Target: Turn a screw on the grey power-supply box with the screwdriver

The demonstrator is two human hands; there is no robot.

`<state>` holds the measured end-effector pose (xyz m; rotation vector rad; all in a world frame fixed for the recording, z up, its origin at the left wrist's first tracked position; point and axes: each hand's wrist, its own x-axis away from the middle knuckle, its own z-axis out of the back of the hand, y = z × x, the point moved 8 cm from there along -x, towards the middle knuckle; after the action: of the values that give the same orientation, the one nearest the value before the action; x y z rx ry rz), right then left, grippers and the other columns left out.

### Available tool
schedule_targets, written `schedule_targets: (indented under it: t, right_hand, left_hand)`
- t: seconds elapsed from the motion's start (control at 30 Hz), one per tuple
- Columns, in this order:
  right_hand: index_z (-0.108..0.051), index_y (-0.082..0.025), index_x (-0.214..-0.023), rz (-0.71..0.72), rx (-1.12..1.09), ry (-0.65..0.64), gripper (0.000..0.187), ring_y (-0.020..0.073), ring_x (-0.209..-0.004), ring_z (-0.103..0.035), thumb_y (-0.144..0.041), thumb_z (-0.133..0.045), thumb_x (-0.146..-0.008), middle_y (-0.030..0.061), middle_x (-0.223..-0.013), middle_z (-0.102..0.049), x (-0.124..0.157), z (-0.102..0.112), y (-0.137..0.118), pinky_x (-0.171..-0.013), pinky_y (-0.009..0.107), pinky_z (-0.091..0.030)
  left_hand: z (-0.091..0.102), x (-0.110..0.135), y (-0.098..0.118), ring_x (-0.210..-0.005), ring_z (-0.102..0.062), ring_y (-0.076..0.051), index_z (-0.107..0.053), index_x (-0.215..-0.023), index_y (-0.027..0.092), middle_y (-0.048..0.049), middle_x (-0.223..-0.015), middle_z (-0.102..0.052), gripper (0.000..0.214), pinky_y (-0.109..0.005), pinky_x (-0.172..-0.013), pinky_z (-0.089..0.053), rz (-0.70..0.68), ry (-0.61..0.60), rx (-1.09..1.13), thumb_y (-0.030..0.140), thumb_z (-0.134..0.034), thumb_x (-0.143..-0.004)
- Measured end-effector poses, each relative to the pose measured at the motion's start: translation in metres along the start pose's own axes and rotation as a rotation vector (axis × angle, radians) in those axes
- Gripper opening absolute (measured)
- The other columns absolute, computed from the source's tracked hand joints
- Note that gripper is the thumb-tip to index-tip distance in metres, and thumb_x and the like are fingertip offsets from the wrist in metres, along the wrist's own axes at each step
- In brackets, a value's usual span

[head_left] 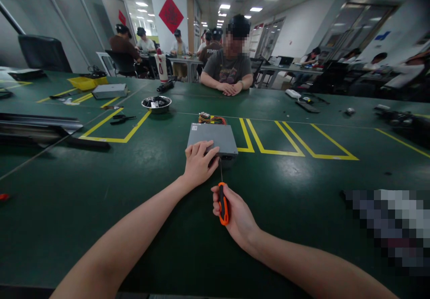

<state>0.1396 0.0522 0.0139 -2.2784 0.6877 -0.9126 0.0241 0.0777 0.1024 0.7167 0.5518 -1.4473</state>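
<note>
A grey metal computer power supply lies on the green table, its bundle of coloured cables at the far side. My left hand rests with fingers spread over the near left part of the case. In my right hand is a screwdriver with an orange and black handle, the fingers wrapped round it. Its thin shaft points away from me to the near face of the power supply, by a dark socket. The exact contact of the tip is too small to make out.
A metal bowl with dark small parts stands beyond, left. Further left are black pliers, another grey box and a yellow tray. Dark metal panels lie at the left. A person sits opposite, hands on the table.
</note>
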Motion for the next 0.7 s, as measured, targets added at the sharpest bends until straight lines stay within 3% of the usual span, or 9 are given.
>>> schedule_targets:
  t: [0.17,0.3,0.4,0.47,0.53,0.6,0.67,0.7]
  right_hand:
    - [-0.059,-0.014,-0.084,-0.026,-0.049,-0.01,0.022,0.0065,-0.051,-0.043,-0.034,-0.05,-0.082,0.0004,-0.067,-0.052,0.0,0.001,-0.001,-0.047,0.019,-0.033]
    - [-0.055,-0.016,-0.082,-0.024,-0.049,0.02,0.018,0.0072,-0.053,-0.046,-0.033,-0.05,-0.081,0.0009,-0.07,-0.053,0.001,0.001,-0.003,-0.049,0.019,-0.036]
    - [-0.055,-0.017,-0.083,0.063,0.179,-0.005,0.025,0.0109,-0.058,-0.05,-0.039,-0.044,-0.083,0.0026,-0.071,-0.054,-0.005,0.001,-0.018,-0.054,0.024,-0.041]
    - [-0.054,-0.017,-0.081,0.294,0.532,-0.003,0.032,0.0134,-0.057,-0.05,-0.043,-0.035,-0.086,0.003,-0.068,-0.053,-0.007,0.002,-0.047,-0.055,0.029,-0.043]
    - [-0.053,-0.019,-0.084,0.432,0.611,0.031,0.026,0.0133,-0.061,-0.049,-0.041,-0.04,-0.084,0.0014,-0.071,-0.052,-0.006,0.012,-0.073,-0.058,0.029,-0.043]
    - [-0.054,-0.022,-0.091,0.615,0.702,0.033,0.015,0.0136,-0.076,-0.051,-0.028,-0.053,-0.078,0.0017,-0.087,-0.054,0.003,0.022,-0.1,-0.071,0.03,-0.042]
    - [-0.058,-0.024,-0.098,1.072,1.228,-0.217,0.023,0.0171,-0.089,-0.051,-0.019,-0.055,-0.075,0.0052,-0.104,-0.055,0.033,-0.002,-0.11,-0.077,0.033,-0.041]
    - [-0.058,-0.028,-0.101,1.213,1.471,-0.399,0.03,0.0175,-0.091,-0.052,-0.016,-0.055,-0.075,0.0046,-0.111,-0.055,0.045,-0.011,-0.097,-0.077,0.034,-0.041]
  left_hand:
    - [0.002,0.004,0.007,-0.116,-0.042,-0.025,-0.054,-0.111,0.024,-0.0095,-0.125,-0.05,0.031,-0.042,-0.092,-0.026,-0.101,0.027,-0.002,0.028,-0.054,-0.081]
    - [0.0,0.011,0.028,-0.116,-0.045,-0.02,-0.062,-0.086,0.027,-0.0031,-0.119,-0.055,0.011,-0.042,-0.095,-0.023,-0.331,0.029,0.028,0.026,-0.051,-0.084]
    - [0.0,0.011,0.028,-0.111,-0.049,-0.018,-0.063,-0.081,0.028,0.0004,-0.111,-0.061,0.011,-0.041,-0.095,-0.024,-0.313,0.068,0.068,0.026,-0.052,-0.085]
    - [0.0,0.009,0.027,-0.11,-0.049,-0.018,-0.064,-0.082,0.029,0.0016,-0.11,-0.062,0.01,-0.041,-0.093,-0.025,-0.297,0.069,0.091,0.027,-0.054,-0.083]
    - [0.001,0.007,0.026,-0.111,-0.048,-0.019,-0.064,-0.083,0.03,0.0019,-0.111,-0.062,0.009,-0.041,-0.091,-0.026,-0.279,0.066,0.107,0.028,-0.055,-0.083]
    - [0.002,0.005,0.024,-0.111,-0.047,-0.019,-0.065,-0.084,0.03,0.0016,-0.112,-0.062,0.01,-0.04,-0.089,-0.027,-0.254,0.059,0.12,0.029,-0.056,-0.083]
    - [0.003,0.004,0.023,-0.11,-0.047,-0.019,-0.066,-0.083,0.031,0.0015,-0.112,-0.061,0.01,-0.039,-0.088,-0.028,-0.229,0.047,0.132,0.03,-0.056,-0.083]
    - [0.004,0.004,0.022,-0.11,-0.047,-0.019,-0.066,-0.081,0.031,0.0017,-0.111,-0.061,0.01,-0.039,-0.087,-0.028,-0.222,0.054,0.138,0.031,-0.057,-0.082]
